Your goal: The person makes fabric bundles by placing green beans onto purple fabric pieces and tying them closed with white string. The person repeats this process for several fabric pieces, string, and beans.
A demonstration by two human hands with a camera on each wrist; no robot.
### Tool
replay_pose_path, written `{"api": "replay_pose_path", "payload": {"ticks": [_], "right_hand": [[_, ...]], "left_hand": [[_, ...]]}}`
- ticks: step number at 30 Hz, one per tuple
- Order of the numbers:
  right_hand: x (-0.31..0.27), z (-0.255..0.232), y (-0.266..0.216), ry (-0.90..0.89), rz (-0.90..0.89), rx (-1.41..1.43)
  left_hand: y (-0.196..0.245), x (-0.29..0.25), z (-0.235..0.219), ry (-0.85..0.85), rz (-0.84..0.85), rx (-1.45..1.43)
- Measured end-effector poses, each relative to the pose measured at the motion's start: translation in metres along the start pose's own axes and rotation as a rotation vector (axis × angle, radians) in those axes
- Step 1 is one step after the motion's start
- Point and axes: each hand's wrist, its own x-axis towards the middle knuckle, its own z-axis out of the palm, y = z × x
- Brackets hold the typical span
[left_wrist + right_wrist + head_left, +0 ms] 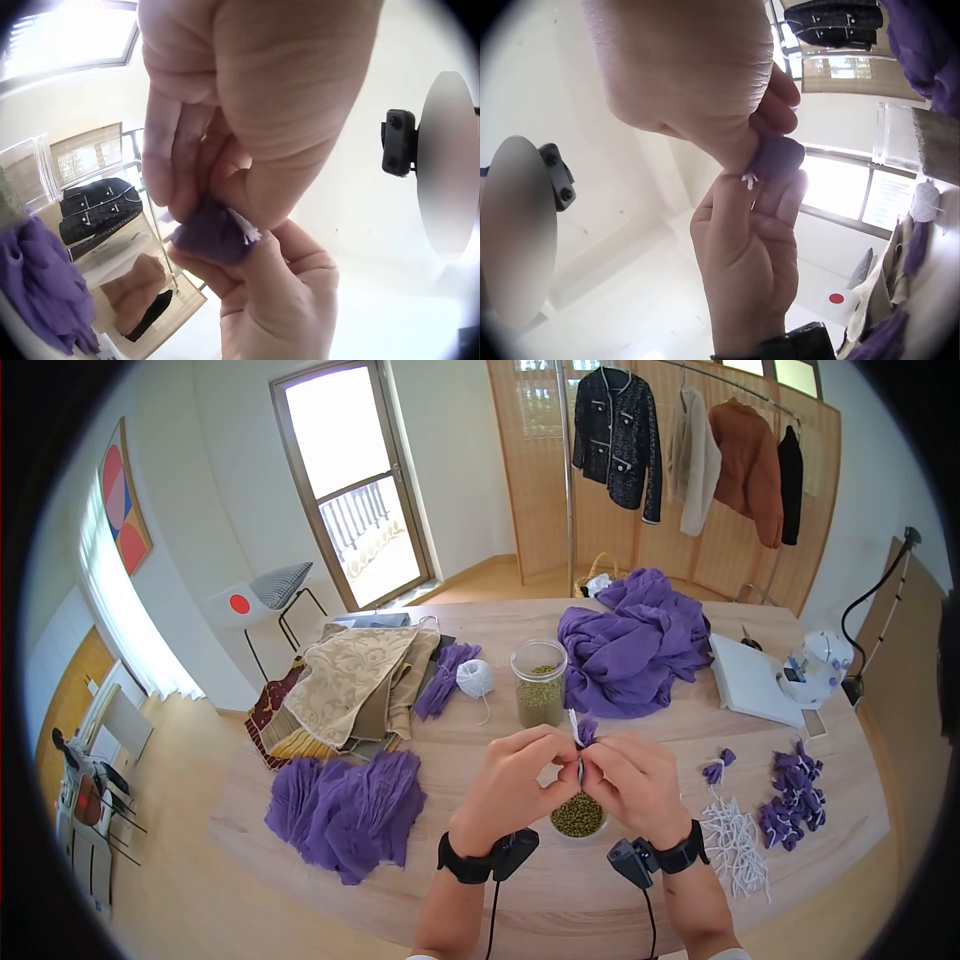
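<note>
Both hands meet above a small container of green beans (578, 816) near the table's front. Between their fingertips is a small purple cloth bundle (586, 732) with white string at it. My left hand (517, 778) pinches it from the left, my right hand (640, 778) from the right. Close up in the left wrist view, the purple bundle (214, 236) bulges between the fingers, with a white string end (247, 231) sticking out. The right wrist view shows the bundle (778, 155) held by both hands, a string end (749, 180) beside the thumb.
A tall jar of beans (540, 695) stands behind the hands, by heaped purple cloth (635, 645). At left lie purple pieces (345, 810), patterned fabrics (345, 680) and a string ball (475, 678). At right are cut strings (736, 845), tied bundles (793, 795) and a white box (755, 685).
</note>
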Motion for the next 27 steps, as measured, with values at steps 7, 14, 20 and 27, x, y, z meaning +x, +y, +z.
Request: {"api": "replay_pose_path", "payload": {"ticks": [7,14,20,27], "right_hand": [[0.0015,0.0018,-0.0018,0.022,-0.004,-0.033],[0.0034,0.0003,-0.0031,-0.015,0.0,0.012],[0.0025,-0.0004,-0.0065,-0.035,0.105,0.031],[0.007,-0.0037,-0.0094,0.119,0.123,0.09]], "left_hand": [[0.0012,-0.0007,-0.0022,-0.038,-0.009,0.015],[-0.0031,-0.0019,-0.0023,-0.014,0.032,0.049],[-0.0005,0.0001,-0.0008,0.067,0.069,-0.026],[0.0028,0.0013,-0.0063,0.088,0.07,-0.03]]}}
